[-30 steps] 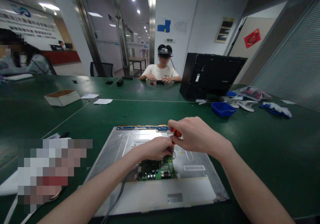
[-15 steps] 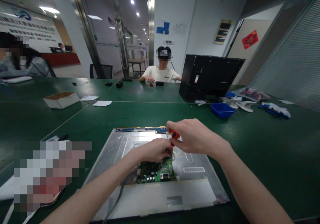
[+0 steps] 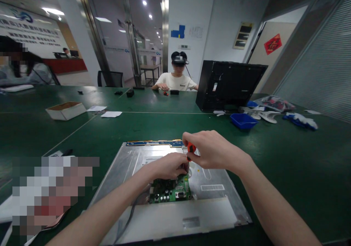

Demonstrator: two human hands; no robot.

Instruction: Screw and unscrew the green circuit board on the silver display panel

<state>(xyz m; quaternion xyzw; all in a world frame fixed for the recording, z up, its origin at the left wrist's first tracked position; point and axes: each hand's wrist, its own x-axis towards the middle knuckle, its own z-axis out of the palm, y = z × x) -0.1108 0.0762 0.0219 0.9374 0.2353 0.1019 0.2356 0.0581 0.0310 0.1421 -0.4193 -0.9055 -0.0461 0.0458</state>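
A screwdriver [image 3: 191,148] with an orange-red and black handle is upright in my right hand [image 3: 210,149], its handle wrapped by my fingers. Close beneath, my left hand [image 3: 174,164] has its fingers curled together by the screwdriver's lower end, at the far right corner of a green circuit board [image 3: 171,193]. What those fingers pinch, if anything, is hidden, as is the screwdriver's tip. The board is on the back of a flat metal display panel [image 3: 216,211], which lies on the table. Along the panel's far edge runs a narrow blue circuit strip [image 3: 153,143].
A blue tray [image 3: 243,121], gloves [image 3: 300,121] and an upright black monitor casing [image 3: 230,85] stand beyond on the right of the green table [image 3: 153,123]. An open box [image 3: 65,110] sits far left. A person [image 3: 177,76] sits opposite. A grey cable [image 3: 130,216] crosses the panel.
Both hands keep nearly the same place over the board, with the screwdriver still in the right hand. The view has shifted very slightly.
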